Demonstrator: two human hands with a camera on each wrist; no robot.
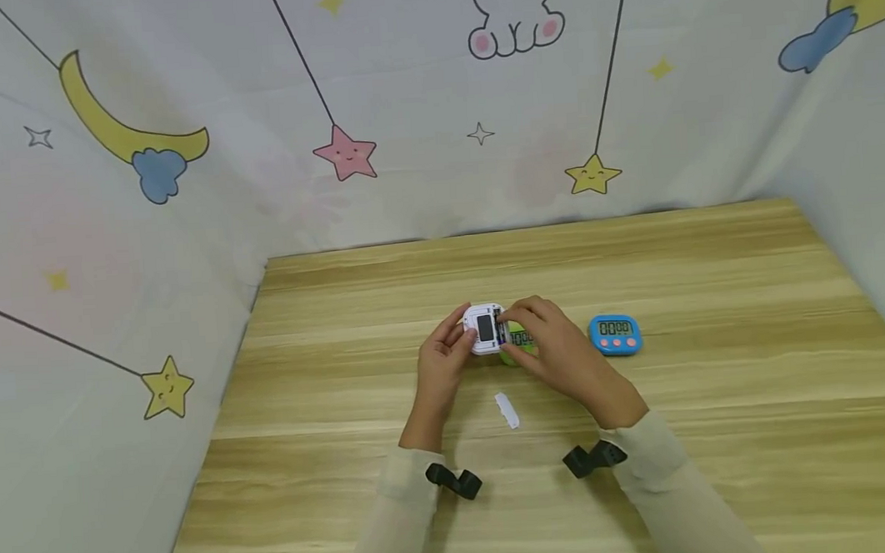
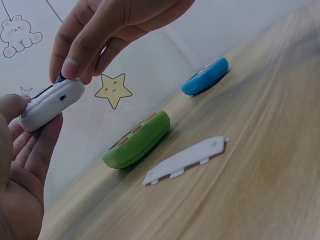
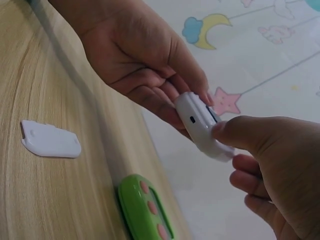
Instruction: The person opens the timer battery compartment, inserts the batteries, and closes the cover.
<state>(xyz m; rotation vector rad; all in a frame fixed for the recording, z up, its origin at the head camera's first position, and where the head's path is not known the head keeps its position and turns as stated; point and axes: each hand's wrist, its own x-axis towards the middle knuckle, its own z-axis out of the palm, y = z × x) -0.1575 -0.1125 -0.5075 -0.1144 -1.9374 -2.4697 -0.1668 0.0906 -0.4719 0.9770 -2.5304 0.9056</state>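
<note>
Held up over the table, a white digital timer (image 1: 483, 329) has its back and its uncovered battery slot facing up. My left hand (image 1: 442, 356) grips it by the left side, thumb on the back and fingers beneath. The thumb and fingers of my right hand (image 1: 554, 342) pinch at the slot on the right side, around a small battery with a dark blue end (image 2: 60, 78); most of it is hidden by the fingers. On the table nearer the wrists lies the white battery cover (image 1: 507, 410), loose from the timer.
A green timer (image 2: 137, 142) with pink buttons lies on the wooden table (image 1: 328, 383), partly behind the hands in the head view. To its right is a blue timer (image 1: 615, 335), display up. A patterned cloth (image 1: 423, 186) hangs behind the table.
</note>
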